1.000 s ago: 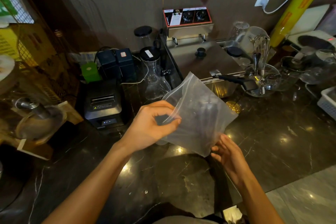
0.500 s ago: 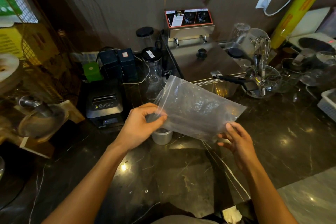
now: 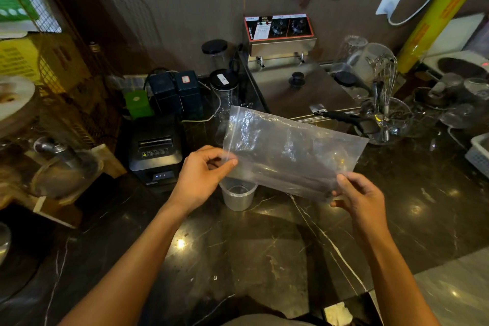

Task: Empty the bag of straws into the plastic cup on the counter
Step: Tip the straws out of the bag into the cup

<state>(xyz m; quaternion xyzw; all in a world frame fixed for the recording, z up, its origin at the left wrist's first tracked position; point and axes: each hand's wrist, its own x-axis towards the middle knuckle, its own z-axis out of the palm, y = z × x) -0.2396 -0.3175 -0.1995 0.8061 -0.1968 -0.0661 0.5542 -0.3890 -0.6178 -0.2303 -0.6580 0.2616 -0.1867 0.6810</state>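
I hold a clear zip-top plastic bag flat and nearly level above the dark marble counter. Dark straws lie inside it along its lower edge. My left hand pinches the bag's zip end at the left. My right hand grips its lower right corner. A small clear plastic cup stands upright on the counter just below the bag's left end, beside my left hand; its top is partly hidden by the bag.
A black receipt printer stands left of the cup. Behind the bag are a steel fryer, lidded jars and a glass bowl with a whisk. A white basket sits at the right edge.
The bag has swung from hanging point-down to lying almost level, its zip end at the left. My right hand moved right and up along it. The cup has come into view.
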